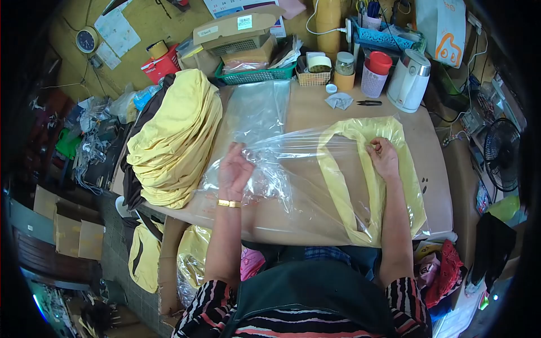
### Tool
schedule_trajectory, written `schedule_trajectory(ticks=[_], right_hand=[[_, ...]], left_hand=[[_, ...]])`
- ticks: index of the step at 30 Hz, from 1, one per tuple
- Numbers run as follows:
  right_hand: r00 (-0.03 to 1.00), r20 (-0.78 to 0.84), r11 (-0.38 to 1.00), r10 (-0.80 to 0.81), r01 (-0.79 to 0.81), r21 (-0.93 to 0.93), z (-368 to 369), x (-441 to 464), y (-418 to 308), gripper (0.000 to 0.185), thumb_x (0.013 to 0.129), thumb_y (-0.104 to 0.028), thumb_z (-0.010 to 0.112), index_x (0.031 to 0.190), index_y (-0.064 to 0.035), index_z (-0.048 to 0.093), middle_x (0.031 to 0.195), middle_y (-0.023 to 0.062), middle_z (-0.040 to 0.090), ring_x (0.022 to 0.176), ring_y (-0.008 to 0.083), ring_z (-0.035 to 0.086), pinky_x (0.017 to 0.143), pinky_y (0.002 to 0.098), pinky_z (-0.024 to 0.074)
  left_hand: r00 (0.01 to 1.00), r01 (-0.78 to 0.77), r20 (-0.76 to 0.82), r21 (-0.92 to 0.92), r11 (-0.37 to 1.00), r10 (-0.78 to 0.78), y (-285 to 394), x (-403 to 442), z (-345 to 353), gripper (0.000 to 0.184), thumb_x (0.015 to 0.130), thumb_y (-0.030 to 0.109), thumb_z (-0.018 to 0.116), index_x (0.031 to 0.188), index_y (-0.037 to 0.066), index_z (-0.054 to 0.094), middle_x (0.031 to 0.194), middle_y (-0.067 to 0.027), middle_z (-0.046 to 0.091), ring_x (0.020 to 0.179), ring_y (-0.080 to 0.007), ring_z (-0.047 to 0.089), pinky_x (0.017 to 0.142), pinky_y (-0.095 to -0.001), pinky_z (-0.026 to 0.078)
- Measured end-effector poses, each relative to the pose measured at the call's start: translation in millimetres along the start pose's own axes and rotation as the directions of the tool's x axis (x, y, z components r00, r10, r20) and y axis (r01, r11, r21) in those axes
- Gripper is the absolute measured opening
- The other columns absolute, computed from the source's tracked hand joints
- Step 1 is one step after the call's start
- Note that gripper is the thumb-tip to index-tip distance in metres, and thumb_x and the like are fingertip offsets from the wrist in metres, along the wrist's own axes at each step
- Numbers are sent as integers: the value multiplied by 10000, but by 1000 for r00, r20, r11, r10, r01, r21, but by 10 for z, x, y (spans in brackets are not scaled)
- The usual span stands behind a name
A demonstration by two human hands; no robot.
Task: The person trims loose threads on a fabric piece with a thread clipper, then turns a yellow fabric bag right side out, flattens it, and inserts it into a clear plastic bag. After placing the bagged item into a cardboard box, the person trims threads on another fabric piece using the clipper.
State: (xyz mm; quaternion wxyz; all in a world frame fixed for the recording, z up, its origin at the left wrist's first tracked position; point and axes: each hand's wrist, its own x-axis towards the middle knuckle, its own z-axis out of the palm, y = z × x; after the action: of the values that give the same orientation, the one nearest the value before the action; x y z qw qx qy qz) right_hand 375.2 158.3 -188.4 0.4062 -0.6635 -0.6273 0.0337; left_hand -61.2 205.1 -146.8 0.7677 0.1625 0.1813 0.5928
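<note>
A clear plastic bag lies stretched across the table, with a folded yellow garment inside its right part. The bag's film is drawn into taut creases between my two hands. My left hand, palm up, has its fingers closed on the film at the left. Over the yellow garment my right hand pinches the film between thumb and fingers. More flat clear bags lie beyond my left hand. Left of that hand rises a heap of yellow garments with dark brown cloth beside it.
Along the table's back edge stand a green basket, jars and a white kettle. Small black thread snips lie before them. A box with bagged yellow goods stands below the front left. A fan is at right.
</note>
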Motion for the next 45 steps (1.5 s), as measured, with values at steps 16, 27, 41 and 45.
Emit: schedule_trajectory(ticks=[16, 27, 41, 45], right_hand=[[995, -15, 995, 97, -97, -10, -26, 84, 143, 160, 807, -140, 707, 910, -43, 632, 798, 86, 598, 716, 229, 580, 674, 357, 479], [996, -50, 997, 72, -70, 35, 33, 91, 241, 135, 838, -128, 696, 904, -23, 642, 714, 57, 605, 618, 147, 536, 598, 293, 460], [949, 126, 947, 289, -264, -183, 37, 414, 66, 371, 884, -413, 597, 1004, -70, 672, 1018, 157, 675, 1022, 313, 628, 848, 414, 487], [800, 448, 879, 400, -197, -434, -284, 574, -435, 445, 897, -507, 542, 1261, -259, 602, 1432, 100, 458, 1328, 312, 418, 1087, 578, 283]], left_hand=[[993, -73, 99, 949, 308, -71, -971, -756, 302, 166, 917, 188, 635, 860, 34, 613, 820, -21, 659, 742, -113, 616, 663, -264, 494], [900, 406, -48, 450, 795, -433, -963, -1308, 81, 337, 907, 165, 658, 1203, 39, 559, 1016, -71, 659, 942, -146, 631, 811, -326, 551], [601, -293, 323, 940, -174, 731, -123, -1147, 669, 193, 818, -20, 693, 936, 33, 550, 753, -36, 537, 740, -151, 580, 728, -261, 485], [755, -599, 619, 785, -154, 218, -505, -1012, 1313, 215, 853, -31, 607, 1062, 12, 581, 1058, -110, 621, 953, -238, 623, 842, -310, 491]])
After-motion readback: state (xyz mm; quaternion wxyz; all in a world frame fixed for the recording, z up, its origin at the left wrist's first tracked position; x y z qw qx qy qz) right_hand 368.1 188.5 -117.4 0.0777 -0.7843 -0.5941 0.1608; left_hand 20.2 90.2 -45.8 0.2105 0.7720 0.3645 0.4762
